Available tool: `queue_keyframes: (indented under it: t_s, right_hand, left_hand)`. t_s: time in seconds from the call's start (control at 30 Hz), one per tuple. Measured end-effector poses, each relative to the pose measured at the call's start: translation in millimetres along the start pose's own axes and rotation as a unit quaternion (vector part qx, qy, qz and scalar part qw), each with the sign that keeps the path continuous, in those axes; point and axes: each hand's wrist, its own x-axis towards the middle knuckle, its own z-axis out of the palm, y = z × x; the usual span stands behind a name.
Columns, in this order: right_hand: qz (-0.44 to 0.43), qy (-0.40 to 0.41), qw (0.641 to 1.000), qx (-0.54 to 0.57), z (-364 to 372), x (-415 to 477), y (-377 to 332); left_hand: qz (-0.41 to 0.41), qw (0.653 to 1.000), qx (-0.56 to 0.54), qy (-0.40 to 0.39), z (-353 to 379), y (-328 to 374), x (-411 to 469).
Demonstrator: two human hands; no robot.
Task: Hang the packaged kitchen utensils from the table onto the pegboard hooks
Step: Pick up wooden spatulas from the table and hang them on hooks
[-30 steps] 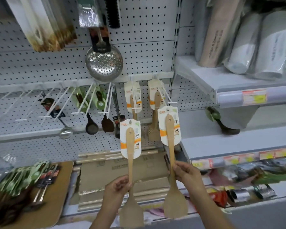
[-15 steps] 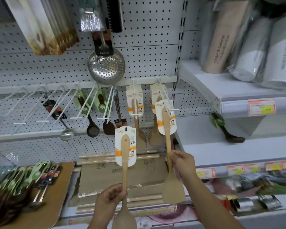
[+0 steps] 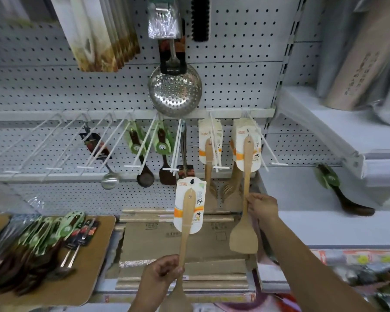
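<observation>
Now R hand (image 3: 262, 207) pinching spatula (image 3: 247, 176), raised to hook (image 3: 279, 164); L hand (image 3: 161, 274) pinching 2nd spatula (image 3: 186, 212), lower

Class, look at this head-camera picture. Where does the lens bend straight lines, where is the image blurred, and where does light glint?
Head view: the wide lens bows the pegboard rails and the right shelf. The packaged utensils at lower left are smeared. The steel skimmer glints. The spatula held in the left hand is sharp.

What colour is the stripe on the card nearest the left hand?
Orange, on the white card; the head view shows it.
</observation>
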Motion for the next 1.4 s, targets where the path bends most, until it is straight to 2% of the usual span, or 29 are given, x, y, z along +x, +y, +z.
queue_keyframes:
  t_s: [0.2,0.3,0.43,0.6,1.4]
  right_hand:
    - [0.035,-0.009,0.995,-0.091,-7.3,14.8,6.8]
    - [0.011,-0.018,0.998,-0.064,-12.8,5.1,1.1]
    - [-0.046,-0.119,0.991,0.042,-1.4,-41.5,-20.3]
    - [-0.077,-0.218,0.972,0.045,15.5,-91.9,-43.5]
    - [-0.124,-0.221,0.965,0.069,0.2,-120.3,-66.3]
  left_hand:
    - [0.006,0.999,0.023,-0.021,2.0,-1.9,3.9]
    - [0.005,0.999,0.035,-0.037,6.8,1.1,5.3]
    - [0.005,0.998,0.032,-0.052,18.3,5.2,6.6]
    - [-0.005,0.997,0.027,-0.069,37.2,7.7,4.9]
    - [0.032,0.994,0.001,-0.100,61.3,23.9,-6.4]
